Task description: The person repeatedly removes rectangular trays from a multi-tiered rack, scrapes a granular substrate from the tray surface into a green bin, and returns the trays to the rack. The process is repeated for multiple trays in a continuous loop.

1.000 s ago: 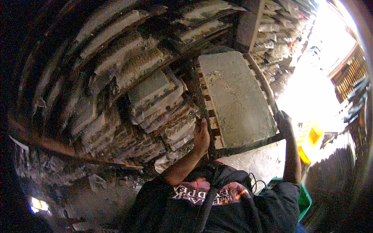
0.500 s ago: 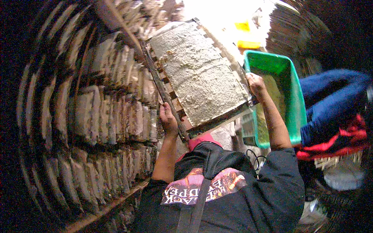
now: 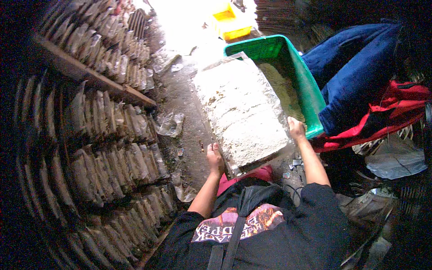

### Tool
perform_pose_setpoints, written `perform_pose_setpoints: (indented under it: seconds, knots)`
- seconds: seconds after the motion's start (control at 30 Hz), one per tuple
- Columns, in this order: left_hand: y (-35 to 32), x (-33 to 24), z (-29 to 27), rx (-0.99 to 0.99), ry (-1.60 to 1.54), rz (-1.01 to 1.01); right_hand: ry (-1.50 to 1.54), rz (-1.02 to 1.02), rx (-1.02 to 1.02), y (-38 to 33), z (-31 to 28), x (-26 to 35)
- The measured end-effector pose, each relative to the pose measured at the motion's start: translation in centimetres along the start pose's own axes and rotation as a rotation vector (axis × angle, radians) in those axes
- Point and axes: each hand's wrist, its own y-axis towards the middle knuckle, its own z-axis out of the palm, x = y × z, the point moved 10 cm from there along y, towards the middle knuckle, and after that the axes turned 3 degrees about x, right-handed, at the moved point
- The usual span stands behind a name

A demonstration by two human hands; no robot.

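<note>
Between my two hands is a shallow rectangular tray (image 3: 265, 160), its face covered by a thick, pale, lumpy layer (image 3: 243, 112). My left hand (image 3: 215, 158) is closed on the tray's near left edge. At the near right edge my right hand (image 3: 296, 129) grips it, thumb on top. The tray's right side overlaps a green plastic tub (image 3: 310, 85) just beyond it. Pale, crumbly matter (image 3: 279, 87) lies inside the tub, partly hidden by the tray.
Racks of upright, plastic-wrapped slabs (image 3: 101, 166) line the left side, with a wooden beam (image 3: 94, 74) among them. A yellow crate (image 3: 231, 27) stands beyond the tub. On the right are another person's blue trousers (image 3: 360, 63) and red cloth (image 3: 373, 117). Plastic scraps (image 3: 171, 124) litter the floor.
The tray, held in both hands, has come away from the left racks and lies lower and flatter, partly over the green tub. The view has shifted, so more floor shows on the left.
</note>
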Motion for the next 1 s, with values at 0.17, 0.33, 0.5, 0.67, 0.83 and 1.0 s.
perform_pose_setpoints:
  seconds: [0.17, 0.33, 0.5, 0.67, 0.83, 1.0]
  knots:
    - [-1.3, 1.4, -1.5, -0.018, 0.094, 0.059, -0.066, 0.119, 0.164, -1.3, -1.5, 3.4]
    - [-0.7, 0.8, -3.5, -0.034, 0.138, -0.023, -0.203, 0.308, 0.41, 3.3, -3.2, 3.8]
    - [2.7, 0.2, -3.9, -0.026, 0.13, -0.155, -0.314, 0.363, 0.157, 15.3, -1.1, -4.3]
    - [2.7, -1.0, -5.4, -0.007, 0.279, -0.191, -0.253, 0.536, 0.216, 18.4, 5.2, -14.5]
    - [1.8, -0.3, -5.3, -0.016, 0.264, -0.345, -0.362, 0.438, 0.295, 17.6, 10.4, -11.1]
    - [2.7, -3.4, -5.3, -0.1, 0.22, -0.197, -0.439, 0.332, 0.378, 13.7, 12.1, -3.9]
